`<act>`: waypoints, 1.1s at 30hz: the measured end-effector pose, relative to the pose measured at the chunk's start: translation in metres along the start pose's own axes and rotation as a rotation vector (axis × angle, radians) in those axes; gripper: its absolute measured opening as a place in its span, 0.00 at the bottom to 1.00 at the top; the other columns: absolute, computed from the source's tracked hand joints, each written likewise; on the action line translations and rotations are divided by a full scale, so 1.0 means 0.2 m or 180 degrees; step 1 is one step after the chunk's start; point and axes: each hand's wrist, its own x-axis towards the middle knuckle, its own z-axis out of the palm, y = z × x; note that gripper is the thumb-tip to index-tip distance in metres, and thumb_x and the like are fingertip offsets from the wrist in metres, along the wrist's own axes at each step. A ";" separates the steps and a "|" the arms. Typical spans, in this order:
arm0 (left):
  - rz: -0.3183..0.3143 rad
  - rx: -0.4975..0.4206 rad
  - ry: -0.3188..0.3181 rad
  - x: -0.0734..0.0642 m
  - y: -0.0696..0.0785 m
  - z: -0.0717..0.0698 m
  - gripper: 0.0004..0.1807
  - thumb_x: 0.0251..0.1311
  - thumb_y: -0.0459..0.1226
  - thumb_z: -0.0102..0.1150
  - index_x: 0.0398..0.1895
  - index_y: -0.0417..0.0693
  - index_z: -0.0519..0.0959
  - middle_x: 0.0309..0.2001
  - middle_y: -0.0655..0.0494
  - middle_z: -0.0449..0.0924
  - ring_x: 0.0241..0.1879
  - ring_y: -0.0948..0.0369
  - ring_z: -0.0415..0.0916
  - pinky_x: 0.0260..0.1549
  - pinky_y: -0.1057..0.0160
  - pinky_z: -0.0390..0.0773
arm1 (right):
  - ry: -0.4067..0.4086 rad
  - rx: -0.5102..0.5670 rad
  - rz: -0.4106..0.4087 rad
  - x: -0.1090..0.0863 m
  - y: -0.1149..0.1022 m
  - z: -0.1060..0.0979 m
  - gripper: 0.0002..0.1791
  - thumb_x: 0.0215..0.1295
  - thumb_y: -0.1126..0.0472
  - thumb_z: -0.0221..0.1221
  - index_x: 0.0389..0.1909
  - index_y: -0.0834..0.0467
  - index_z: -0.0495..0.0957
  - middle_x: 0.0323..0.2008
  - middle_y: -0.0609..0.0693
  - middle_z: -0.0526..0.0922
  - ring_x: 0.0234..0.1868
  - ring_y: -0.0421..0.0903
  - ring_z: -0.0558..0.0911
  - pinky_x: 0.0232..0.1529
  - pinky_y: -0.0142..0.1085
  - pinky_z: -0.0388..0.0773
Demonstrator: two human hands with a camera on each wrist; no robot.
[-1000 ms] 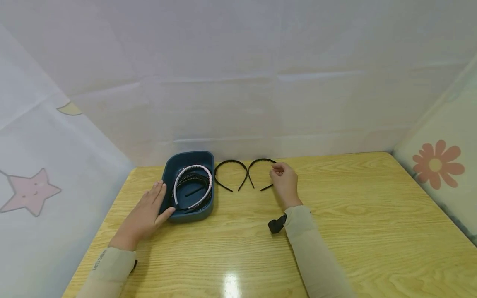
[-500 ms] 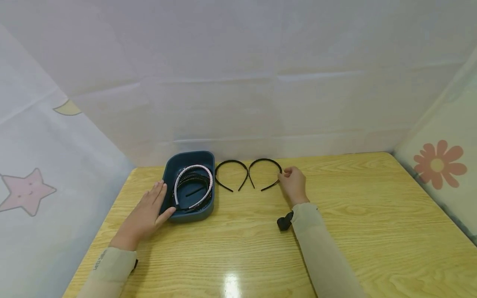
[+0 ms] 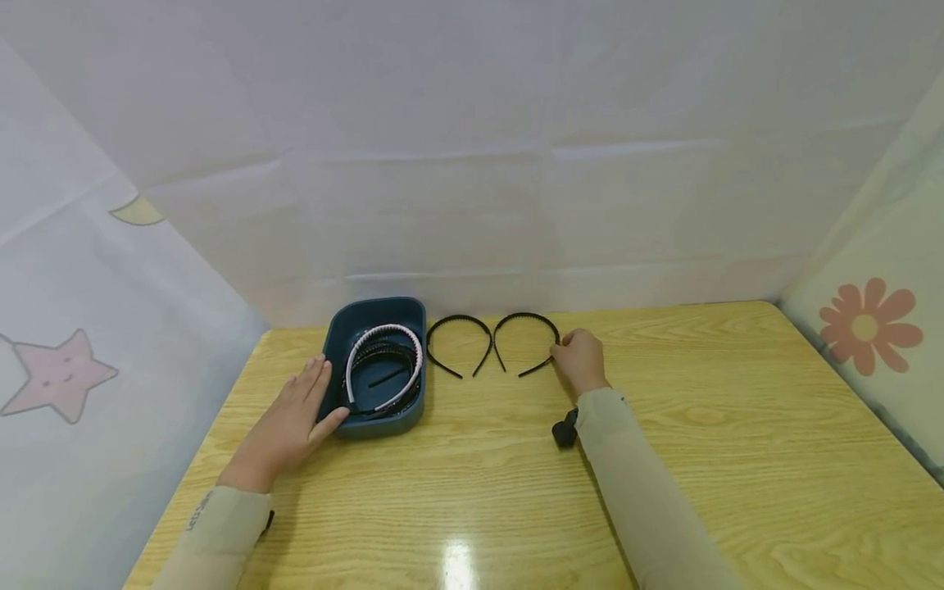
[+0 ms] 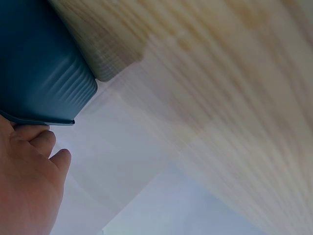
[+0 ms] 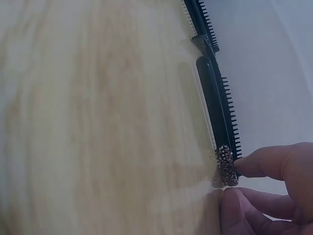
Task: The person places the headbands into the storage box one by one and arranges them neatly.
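In the head view, my left hand (image 3: 283, 422) rests against the left side of a dark blue bin (image 3: 420, 311), fingers straight and thumb by the near rim. The bin holds a pale pink headband (image 3: 385, 329) and several black headbands. To its right, a black headband (image 3: 459, 318) lies on the table. A second black headband (image 3: 525, 315) adjoins it, open ends facing me. My right hand (image 3: 583, 362) pinches this second one at its right side. The right wrist view shows thumb and finger at a glittery beaded patch (image 5: 226, 166) on the toothed band.
A wood-grain table (image 3: 737, 426) bears everything. White sheeting (image 3: 472, 205) stands along its back edge, with printed panels at left and right. The bin's ribbed outer wall (image 4: 68, 85) fills the left wrist view's upper left corner.
My right hand has shifted a little rightward and down along the second black headband, from its upper right to its right side. The left hand, bin and headbands look unmoved.
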 end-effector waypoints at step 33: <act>-0.0029 -0.0047 -0.0033 0.00 0.00 0.01 0.45 0.67 0.59 0.41 0.73 0.37 0.43 0.74 0.41 0.38 0.72 0.46 0.35 0.70 0.46 0.39 | 0.0074 0.0467 0.0200 -0.02 0.02 -0.04 0.11 0.62 0.62 0.59 0.40 0.66 0.79 0.32 0.60 0.83 0.24 0.49 0.82 0.30 0.39 0.82</act>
